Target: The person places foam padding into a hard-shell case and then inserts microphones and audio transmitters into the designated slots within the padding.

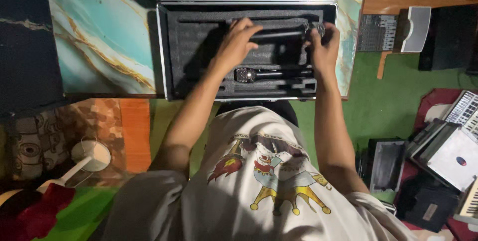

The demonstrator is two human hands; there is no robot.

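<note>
Microphone (281,34) — both hands' fingers (242,28) curled round it, over the foam case (199,47).

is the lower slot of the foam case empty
No, a second microphone lies in the lower slot of the foam-lined case, below the microphone that the left hand and right hand hold.

I see a black handheld microphone (279,34) lying crosswise over the foam-lined case (199,79), grille end pointing right.
</note>
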